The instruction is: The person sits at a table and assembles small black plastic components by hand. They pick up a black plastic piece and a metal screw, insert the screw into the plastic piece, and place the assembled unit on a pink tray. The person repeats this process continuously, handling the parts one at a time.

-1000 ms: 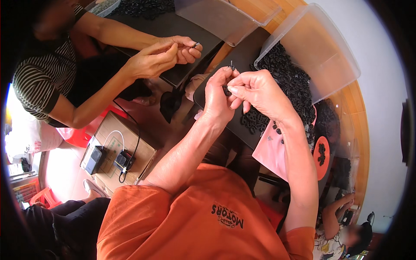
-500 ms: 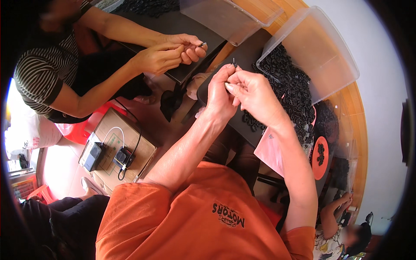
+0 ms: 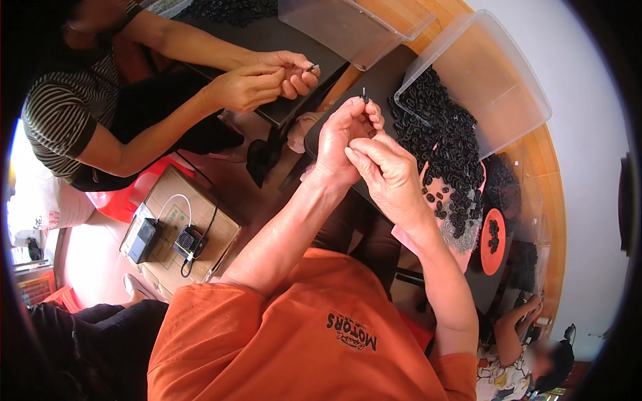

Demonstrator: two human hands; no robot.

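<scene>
My left hand [image 3: 342, 140] is raised above the near edge of the dark table, its thumb and fingertips closed on a small black part [image 3: 365, 97] with a thin pin standing up from it. Just below and to its right, my right hand [image 3: 389, 172] has thumb and forefinger pinched together. Whatever lies in that pinch is too small to make out. Past my right hand, a heap of small black ring-like parts [image 3: 435, 120] spills from a tipped clear plastic bin [image 3: 498, 80]. Small silvery pieces [image 3: 461, 235] lie on a pink sheet [image 3: 404, 236].
An orange plate [image 3: 491, 262] holding black parts sits at the right. To the left, a person's hands [image 3: 257, 87] work on a small part. A cardboard box [image 3: 217, 250] carries two cabled devices. Another clear bin [image 3: 334, 30] stands at the back. A further person [image 3: 515, 347] is at lower right.
My right hand has drawn back from the black part, down and slightly right, still pinched. My left hand keeps the part, its fingers turned a little more open to view.
</scene>
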